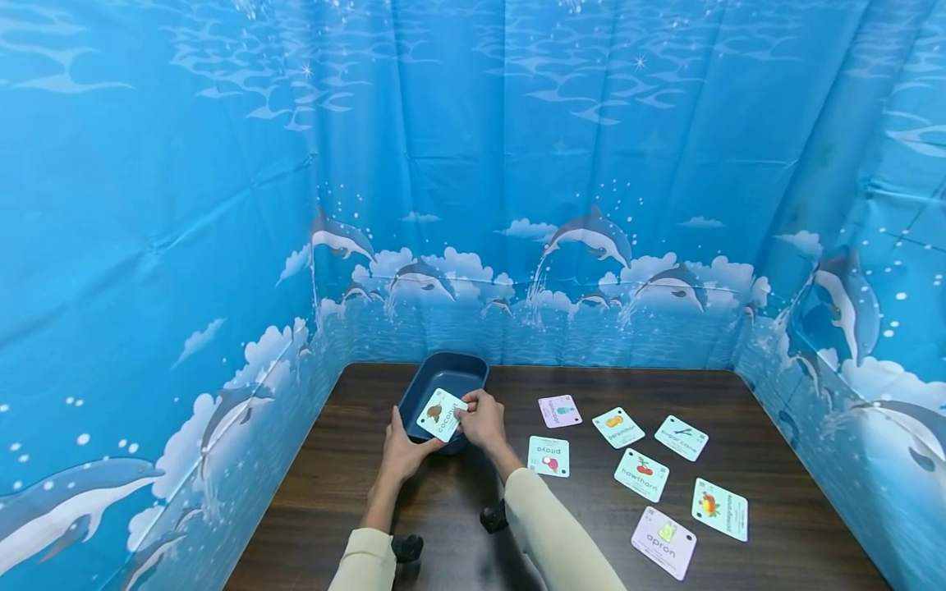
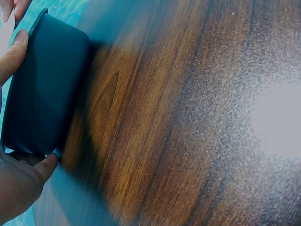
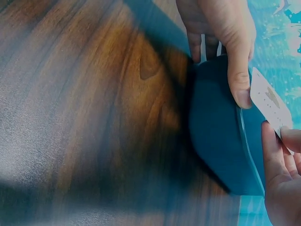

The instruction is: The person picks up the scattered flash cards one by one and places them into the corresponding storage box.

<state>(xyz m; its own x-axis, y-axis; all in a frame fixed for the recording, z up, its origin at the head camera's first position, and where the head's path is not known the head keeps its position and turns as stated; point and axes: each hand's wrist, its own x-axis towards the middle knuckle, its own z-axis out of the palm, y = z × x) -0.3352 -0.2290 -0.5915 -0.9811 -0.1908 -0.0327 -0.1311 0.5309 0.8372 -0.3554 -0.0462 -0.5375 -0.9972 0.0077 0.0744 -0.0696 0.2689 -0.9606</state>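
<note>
A dark blue rectangular container [image 1: 456, 379] stands at the back left of the table. My left hand [image 1: 401, 454] holds its near left corner, thumb over the rim; in the left wrist view fingers wrap the lower end of its wall [image 2: 44, 80]. Above the container's near half, my right hand [image 1: 484, 420] pinches a white coconut card [image 1: 439, 413] between thumb and fingers. The right wrist view shows this card [image 3: 267, 100] tilted beside the rim, with the left thumb close to it.
Several picture cards lie face up on the dark wooden table [image 1: 591, 525] to the right: raincoat [image 1: 560, 411], pitaya [image 1: 548, 456], persimmon [image 1: 618, 428], sugar cane [image 1: 681, 437], hawthorn [image 1: 641, 474], apron [image 1: 663, 542]. Blue dolphin-print curtains [image 1: 517, 205] border the table's back and sides.
</note>
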